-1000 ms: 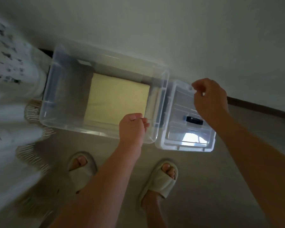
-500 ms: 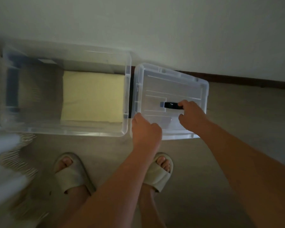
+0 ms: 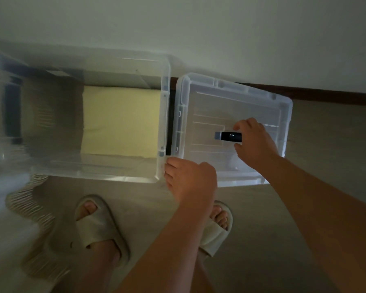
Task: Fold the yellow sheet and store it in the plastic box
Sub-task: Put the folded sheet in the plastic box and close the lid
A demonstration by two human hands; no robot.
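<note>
The sheet (image 3: 120, 121), soft and light, is lying folded inside the box (image 3: 164, 123), against its right wall. The lid (image 3: 201, 98), lying just right of the box, is likely handling light, stiff and slick. The right hand (image 3: 256, 142) is pinching its handle (image 3: 228, 136), and the left hand (image 3: 190, 178) is curling round its near corner, fingertips hidden. The box's left end is blurring out.
</note>
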